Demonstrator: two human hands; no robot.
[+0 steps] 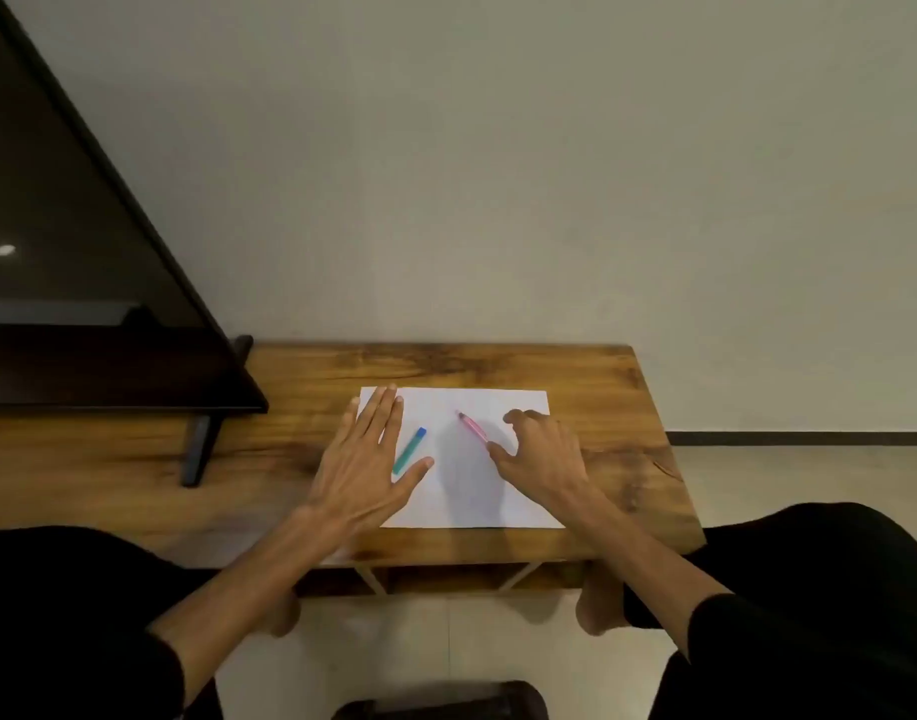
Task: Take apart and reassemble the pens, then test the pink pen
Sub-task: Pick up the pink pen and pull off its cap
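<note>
One wooden table (342,371), one white paper sheet (477,491) on it. Left hand (363,459) flat, fingers spread, beside one green pen (409,451). Right hand (539,459) loosely curled, thumb touching one pink pen (473,427).

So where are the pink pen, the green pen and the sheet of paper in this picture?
pink pen (473,427): head view, middle of its barrel.
green pen (409,451): head view, middle of its green body.
sheet of paper (498,491): head view, bare white area near its front edge.
</note>
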